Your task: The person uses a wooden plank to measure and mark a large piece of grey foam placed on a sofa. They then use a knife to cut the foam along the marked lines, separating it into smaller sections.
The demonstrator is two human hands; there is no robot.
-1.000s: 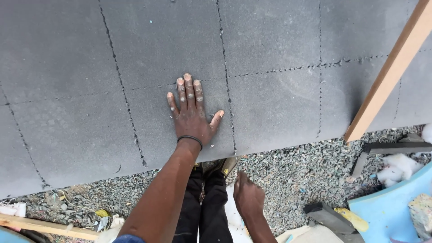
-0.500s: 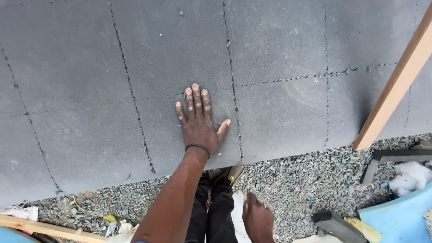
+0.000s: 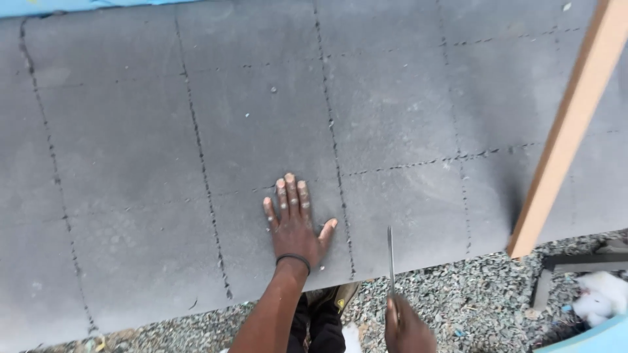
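Observation:
My left hand [image 3: 294, 222] lies flat with fingers spread on a large dark grey foam sheet [image 3: 261, 117] scored with dotted lines into rectangles. A black band circles that wrist. My right hand [image 3: 407, 327] is at the bottom edge of the view, closed around the handle of a thin long blade [image 3: 390, 261]. The blade points up and its tip rests over the sheet's near edge, just right of a vertical scored line.
A light wooden batten [image 3: 572, 124] leans across the sheet at the right. Grey gravel [image 3: 471, 301] covers the ground below the sheet, with white scraps [image 3: 598, 294] and a dark strip at the right. My dark trousers and shoes show below.
The view has shifted up over the sheet. My right hand, empty and low before, has risen with a thin blade, now pointing onto the sheet's near edge. The left hand stays flat.

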